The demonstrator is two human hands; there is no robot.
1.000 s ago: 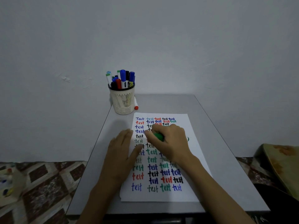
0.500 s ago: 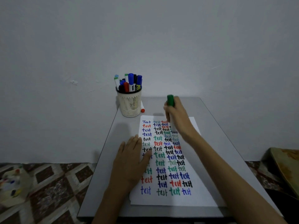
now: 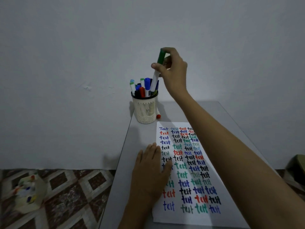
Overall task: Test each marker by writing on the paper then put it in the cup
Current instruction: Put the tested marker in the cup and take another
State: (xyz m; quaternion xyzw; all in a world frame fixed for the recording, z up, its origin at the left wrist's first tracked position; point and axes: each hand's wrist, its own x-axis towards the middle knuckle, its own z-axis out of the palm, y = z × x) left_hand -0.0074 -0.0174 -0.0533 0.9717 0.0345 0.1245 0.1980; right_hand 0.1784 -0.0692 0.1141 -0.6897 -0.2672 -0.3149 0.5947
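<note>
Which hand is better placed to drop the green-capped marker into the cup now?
Right. The right hand pinches the green-capped marker directly above the cup, its lower end among the markers there. The left hand lies flat on the paper, away from the cup.

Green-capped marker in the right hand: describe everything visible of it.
The green-capped marker has a white, plastic-looking barrel and a dark green cap, fitted on. It stands nearly upright, cap up, pinched by the right hand above the cup. Its lower end dips among the markers there; whether it touches them is unclear.
</note>
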